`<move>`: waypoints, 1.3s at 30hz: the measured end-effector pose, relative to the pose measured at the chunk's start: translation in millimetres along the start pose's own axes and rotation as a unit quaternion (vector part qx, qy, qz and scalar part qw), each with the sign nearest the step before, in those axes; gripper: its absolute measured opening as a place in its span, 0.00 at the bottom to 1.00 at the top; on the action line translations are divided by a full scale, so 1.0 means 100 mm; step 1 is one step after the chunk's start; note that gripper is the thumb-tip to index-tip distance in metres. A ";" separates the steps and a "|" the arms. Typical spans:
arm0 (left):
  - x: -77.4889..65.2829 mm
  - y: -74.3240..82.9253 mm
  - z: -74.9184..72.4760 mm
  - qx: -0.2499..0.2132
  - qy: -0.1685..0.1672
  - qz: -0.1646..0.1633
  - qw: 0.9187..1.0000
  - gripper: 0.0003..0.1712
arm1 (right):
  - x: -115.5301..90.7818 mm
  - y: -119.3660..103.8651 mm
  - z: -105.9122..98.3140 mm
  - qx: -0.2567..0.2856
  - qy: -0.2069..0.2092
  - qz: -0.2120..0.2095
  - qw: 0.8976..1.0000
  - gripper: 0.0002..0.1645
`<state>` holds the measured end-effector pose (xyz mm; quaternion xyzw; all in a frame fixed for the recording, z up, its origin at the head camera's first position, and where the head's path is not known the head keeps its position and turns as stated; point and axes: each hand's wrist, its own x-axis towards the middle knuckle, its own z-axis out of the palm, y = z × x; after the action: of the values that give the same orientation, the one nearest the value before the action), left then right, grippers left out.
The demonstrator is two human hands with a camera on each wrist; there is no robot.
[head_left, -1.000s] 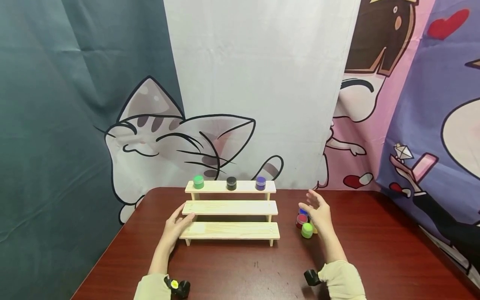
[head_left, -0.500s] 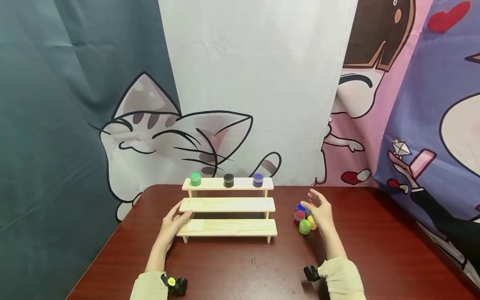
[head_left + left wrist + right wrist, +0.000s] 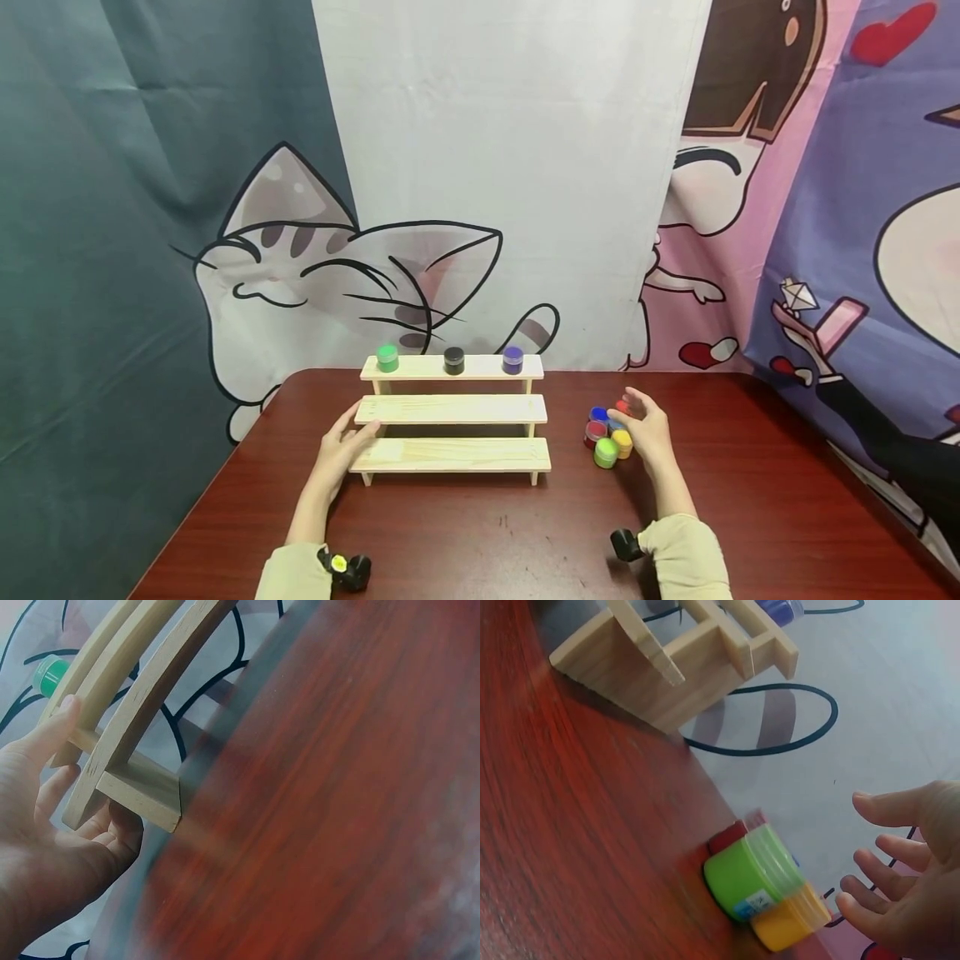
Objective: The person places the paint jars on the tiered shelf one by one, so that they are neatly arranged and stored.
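So the little cluster of lidded jars is sitting on the table (image 3: 450, 533) just off the right end of the wooden rack, and the thing that's changed in the last second is that the right hand (image 3: 651, 429) has drifted a bit outward from them. A second ago it covered most of the yellow jar (image 3: 622, 445) and hid the red jar (image 3: 622, 407); now both show, along with the light green jar (image 3: 606, 453), dark red jar (image 3: 596, 434) and blue jar (image 3: 597, 414), plus a bluish one partly tucked in by the fingers. The jars themselves don't seem to have budged, the whole view just slid slightly. Right hand's fingers are loosely bent, thumb well apart from them, nothing in between; the right wrist view shows a gap to the light green and yellow ones, though I can't tell how close it is to the red. So my read is that no jar is picked up at this point. Left hand (image 3: 337, 454) hasn't really moved: it's got the left end of the three-tier wooden rack (image 3: 450, 408), thumb in front, other fingers curled in behind, so I'd guess it's steadying the thing. Up on the top shelf it's the same three, all upright and spaced out: green jar (image 3: 387, 359), black jar (image 3: 453, 361), purple jar (image 3: 513, 360). Cartoon cat backdrop (image 3: 292, 267) behind everything.
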<state>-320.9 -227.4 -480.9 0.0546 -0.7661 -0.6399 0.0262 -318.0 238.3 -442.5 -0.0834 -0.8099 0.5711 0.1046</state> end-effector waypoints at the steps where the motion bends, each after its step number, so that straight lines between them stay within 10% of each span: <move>1: 0.00 0.00 0.00 0.001 0.001 0.000 1.000 0.40 | 0.00 0.01 -0.01 -0.005 -0.003 0.002 1.000 0.36; 39: 0.01 0.01 0.00 -0.002 -0.005 -0.009 1.000 0.41 | 0.08 0.25 -0.06 -0.004 -0.023 0.078 0.997 0.38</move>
<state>-322.2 -227.5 -479.8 0.0582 -0.7641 -0.6422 0.0173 -324.1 254.0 -463.8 -0.1331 -0.8055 0.5760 0.0407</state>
